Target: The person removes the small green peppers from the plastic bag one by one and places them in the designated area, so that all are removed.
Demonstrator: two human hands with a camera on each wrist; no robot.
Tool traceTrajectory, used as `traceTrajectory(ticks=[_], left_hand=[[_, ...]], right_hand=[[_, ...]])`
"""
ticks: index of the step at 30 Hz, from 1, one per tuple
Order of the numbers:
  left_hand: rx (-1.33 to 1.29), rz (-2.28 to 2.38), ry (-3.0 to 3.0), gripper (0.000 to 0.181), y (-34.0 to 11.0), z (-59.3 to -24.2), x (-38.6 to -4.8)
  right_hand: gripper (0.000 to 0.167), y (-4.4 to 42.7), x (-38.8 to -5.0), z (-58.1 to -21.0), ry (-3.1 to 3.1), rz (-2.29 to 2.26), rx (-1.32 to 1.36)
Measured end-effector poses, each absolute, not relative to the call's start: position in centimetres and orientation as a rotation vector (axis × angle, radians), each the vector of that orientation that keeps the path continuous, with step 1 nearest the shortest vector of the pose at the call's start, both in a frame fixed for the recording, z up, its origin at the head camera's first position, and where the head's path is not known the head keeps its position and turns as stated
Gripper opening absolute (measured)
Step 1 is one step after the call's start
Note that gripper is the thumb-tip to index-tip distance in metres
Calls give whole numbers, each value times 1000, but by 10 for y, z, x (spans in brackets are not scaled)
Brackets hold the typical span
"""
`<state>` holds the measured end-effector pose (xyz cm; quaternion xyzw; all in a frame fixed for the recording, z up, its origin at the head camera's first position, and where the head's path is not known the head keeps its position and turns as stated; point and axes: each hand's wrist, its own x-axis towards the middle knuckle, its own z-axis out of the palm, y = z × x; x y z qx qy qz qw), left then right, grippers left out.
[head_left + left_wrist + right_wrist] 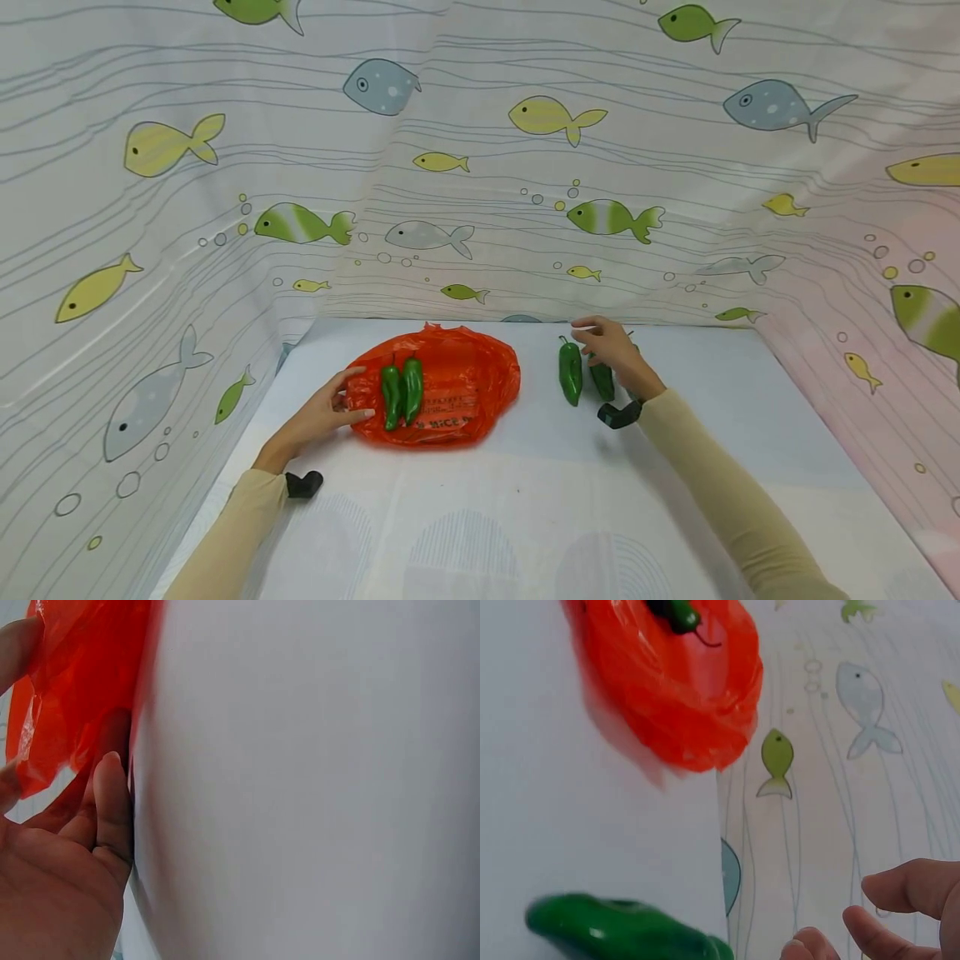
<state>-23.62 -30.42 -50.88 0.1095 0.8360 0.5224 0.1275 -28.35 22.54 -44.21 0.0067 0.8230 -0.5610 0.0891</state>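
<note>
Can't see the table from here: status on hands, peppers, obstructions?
Left hand holding red bag by its edge; right hand empty, near loose peppers. Two bagged peppers side by side. Right hand partly hides loose peppers from head view.

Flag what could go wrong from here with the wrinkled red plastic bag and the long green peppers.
If the left hand tugs the wrinkled red plastic bag it touches, the two long green peppers on the bag might roll or slide.

In the head view, the right hand partly hides the long green peppers beside the bag, so one could be nudged by accident.
</note>
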Motion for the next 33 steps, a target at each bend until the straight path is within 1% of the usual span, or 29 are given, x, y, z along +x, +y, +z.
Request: traceTrajectory(ticks=[8,21,33], left_hand=[[317,1521,2437,83,-304,-510,-238],[312,1505,2458,82,-303,-510,-237],[313,1488,2452,83,-306,-507,-244]], right_hand=[[43,197,-280,-439,2451,-1653,-119],[37,153,-278,-442,2440,-1632,-179],[38,108,-281,-441,2366,-1649,-214]])
